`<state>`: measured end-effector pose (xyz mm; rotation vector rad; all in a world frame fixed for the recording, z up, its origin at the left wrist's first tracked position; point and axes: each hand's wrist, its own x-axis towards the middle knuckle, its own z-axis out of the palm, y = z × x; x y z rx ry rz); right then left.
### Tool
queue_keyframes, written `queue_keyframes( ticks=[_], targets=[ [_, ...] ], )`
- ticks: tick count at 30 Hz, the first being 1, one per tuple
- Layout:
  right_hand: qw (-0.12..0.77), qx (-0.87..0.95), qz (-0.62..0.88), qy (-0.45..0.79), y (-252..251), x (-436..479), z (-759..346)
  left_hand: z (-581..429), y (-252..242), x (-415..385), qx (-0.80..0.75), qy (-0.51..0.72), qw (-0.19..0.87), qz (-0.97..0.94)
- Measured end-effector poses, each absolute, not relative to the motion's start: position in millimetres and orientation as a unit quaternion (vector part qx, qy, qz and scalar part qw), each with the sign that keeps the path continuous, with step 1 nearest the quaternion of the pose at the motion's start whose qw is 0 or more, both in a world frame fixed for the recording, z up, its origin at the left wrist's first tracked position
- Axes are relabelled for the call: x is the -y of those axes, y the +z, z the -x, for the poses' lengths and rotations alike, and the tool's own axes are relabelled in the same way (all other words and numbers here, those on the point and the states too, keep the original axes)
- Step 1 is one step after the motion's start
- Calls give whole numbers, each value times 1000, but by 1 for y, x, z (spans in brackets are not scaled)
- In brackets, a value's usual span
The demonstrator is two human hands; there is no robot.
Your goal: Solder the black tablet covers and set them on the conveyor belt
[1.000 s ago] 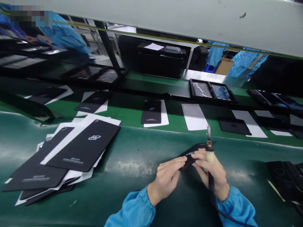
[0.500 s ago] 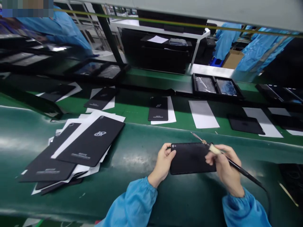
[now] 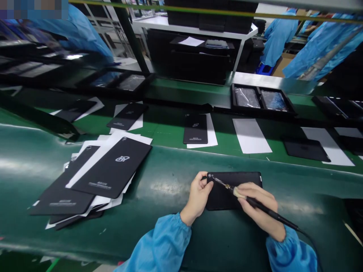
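Observation:
My left hand [image 3: 199,192] pinches the left end of a black tablet back cover [image 3: 224,202], which lies on the green bench with its plain inner side up. In my right hand [image 3: 259,206] is a soldering iron [image 3: 249,200], gripped like a pen, its cord trailing to the lower right. The iron's tip points at the small round spots in the cover's upper left corner, close to my left thumb; whether it touches cannot be made out. To the left lies a pile of black back covers [image 3: 113,170] with white sheets [image 3: 93,166] between them.
Behind the bench edge runs a green conveyor [image 3: 159,132] bearing black covers [image 3: 195,129] and white sheets [image 3: 252,135]. Black trays [image 3: 262,99] with wrapped parts stand farther back. A dark post [image 3: 39,117] rises at left. Co-workers in blue smocks [image 3: 279,36] are beyond.
My right hand has swung the soldering iron left and down, bringing its tip to the cover's upper left corner. My left hand keeps its hold. The whole view has shifted slightly.

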<state>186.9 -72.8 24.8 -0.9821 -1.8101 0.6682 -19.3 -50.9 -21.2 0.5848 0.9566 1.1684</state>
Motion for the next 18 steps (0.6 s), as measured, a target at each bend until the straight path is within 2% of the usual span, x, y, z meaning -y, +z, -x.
queue_keyframes(
  ticks=[5, 18],
  targets=[
    [433, 755, 397, 291, 23, 71, -186, 19, -21, 51, -426, 523, 689, -264],
    [428, 743, 418, 300, 23, 64, -183, 20, -21, 52, -429, 518, 690, -267]
  ],
)
